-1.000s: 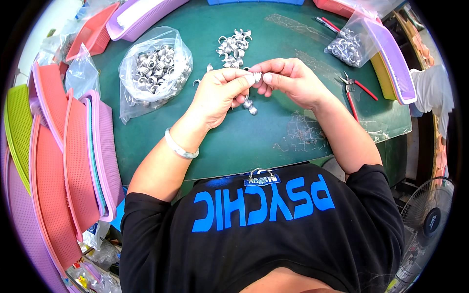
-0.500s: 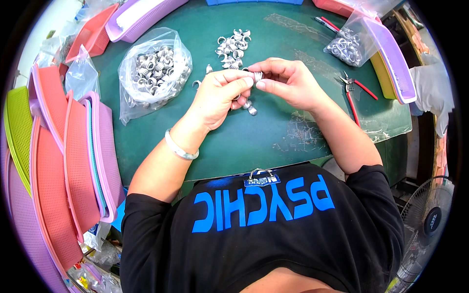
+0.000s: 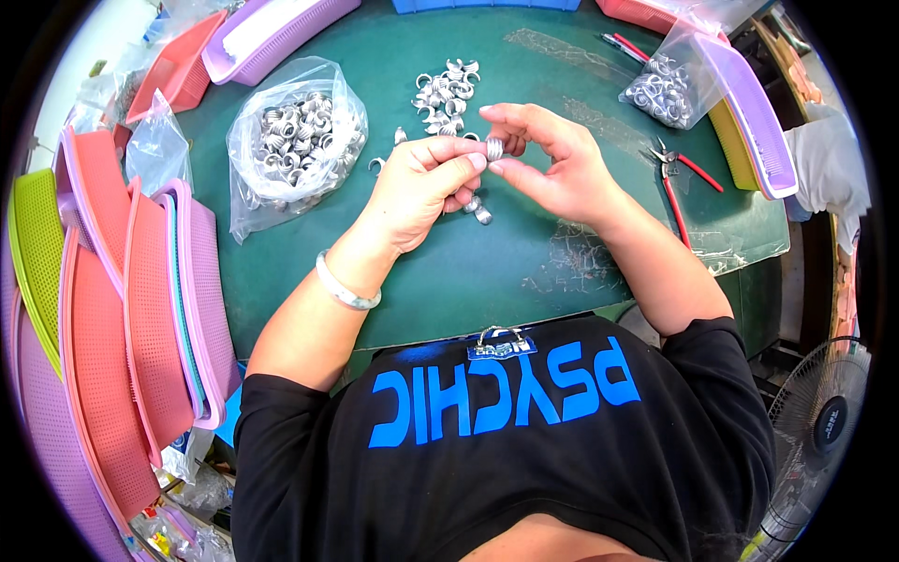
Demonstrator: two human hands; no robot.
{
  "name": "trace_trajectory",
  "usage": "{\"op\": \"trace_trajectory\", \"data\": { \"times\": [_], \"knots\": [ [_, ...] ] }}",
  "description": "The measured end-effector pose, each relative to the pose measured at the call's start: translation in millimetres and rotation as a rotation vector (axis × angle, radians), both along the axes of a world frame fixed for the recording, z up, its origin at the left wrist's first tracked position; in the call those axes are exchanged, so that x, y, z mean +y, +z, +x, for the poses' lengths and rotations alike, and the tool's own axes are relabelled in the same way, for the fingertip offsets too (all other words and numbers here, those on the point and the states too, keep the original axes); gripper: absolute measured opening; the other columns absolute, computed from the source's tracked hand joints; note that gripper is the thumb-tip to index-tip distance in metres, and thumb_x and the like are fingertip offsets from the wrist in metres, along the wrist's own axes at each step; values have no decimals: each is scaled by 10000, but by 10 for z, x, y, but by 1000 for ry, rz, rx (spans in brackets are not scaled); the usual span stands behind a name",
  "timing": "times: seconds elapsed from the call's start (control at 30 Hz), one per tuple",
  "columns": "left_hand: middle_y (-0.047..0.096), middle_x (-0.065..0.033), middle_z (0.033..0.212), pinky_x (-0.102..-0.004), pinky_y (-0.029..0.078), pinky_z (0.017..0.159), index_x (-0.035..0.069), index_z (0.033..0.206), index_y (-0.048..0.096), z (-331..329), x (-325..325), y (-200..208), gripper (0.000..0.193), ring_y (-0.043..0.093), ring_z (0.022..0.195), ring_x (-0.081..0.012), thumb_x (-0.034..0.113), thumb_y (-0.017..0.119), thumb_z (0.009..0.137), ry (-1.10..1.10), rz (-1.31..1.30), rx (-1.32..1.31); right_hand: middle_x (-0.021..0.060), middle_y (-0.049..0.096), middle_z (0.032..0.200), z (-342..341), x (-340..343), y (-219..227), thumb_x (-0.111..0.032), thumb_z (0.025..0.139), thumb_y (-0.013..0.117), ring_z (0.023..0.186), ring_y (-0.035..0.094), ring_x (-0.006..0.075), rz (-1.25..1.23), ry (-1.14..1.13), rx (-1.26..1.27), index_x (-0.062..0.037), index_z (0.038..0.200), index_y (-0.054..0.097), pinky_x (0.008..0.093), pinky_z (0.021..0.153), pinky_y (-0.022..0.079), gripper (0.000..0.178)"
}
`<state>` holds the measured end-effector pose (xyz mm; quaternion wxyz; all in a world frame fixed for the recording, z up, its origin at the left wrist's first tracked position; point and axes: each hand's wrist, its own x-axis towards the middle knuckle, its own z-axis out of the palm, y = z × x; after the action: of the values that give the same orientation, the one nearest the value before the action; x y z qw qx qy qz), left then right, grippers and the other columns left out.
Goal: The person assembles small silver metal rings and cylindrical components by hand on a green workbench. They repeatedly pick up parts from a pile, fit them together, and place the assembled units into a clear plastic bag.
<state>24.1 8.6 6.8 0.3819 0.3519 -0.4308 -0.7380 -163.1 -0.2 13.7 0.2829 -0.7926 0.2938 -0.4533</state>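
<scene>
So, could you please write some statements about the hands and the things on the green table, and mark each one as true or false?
1. Both hands pinch one small silver metal piece between their fingertips. True: the left hand and the right hand meet on it above the green table.
2. The red-handled pliers are in the right hand. False: they lie on the table, to the right of that hand.
3. A clear bag of silver pieces lies to the left of the hands. True.
4. The loose pile of silver pieces is inside a pink basket. False: it lies bare on the table beyond the hands.
5. The left wrist wears a pale bangle. True.
</scene>
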Motion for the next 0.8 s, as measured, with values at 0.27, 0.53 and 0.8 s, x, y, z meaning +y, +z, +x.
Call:
{"op": "trace_trajectory", "data": {
  "times": [0.27,0.53,0.8],
  "knots": [
    [542,13,659,-171,328,463,59,923,630,-18,9,14,122,485,559,-62,109,587,820,32,42,-19,82,589,871,9,19,43,8,684,640,753,588,174,-86,-42,78,-48,1112,530,262,647,471,446],
    [533,13,652,-174,325,461,44,929,623,-26,10,35,133,475,552,-62,110,578,822,47,53,-41,90,590,874,23,29,53,10,656,653,771,594,210,-164,-71,118,-45,1092,533,299,668,479,456],
    [499,26,624,-176,307,458,47,850,608,-30,-3,48,111,447,542,-49,142,552,844,12,37,-39,93,593,879,28,38,78,22,634,651,794,584,240,-209,-84,149,-56,1088,532,314,685,477,475]
  ]
}}
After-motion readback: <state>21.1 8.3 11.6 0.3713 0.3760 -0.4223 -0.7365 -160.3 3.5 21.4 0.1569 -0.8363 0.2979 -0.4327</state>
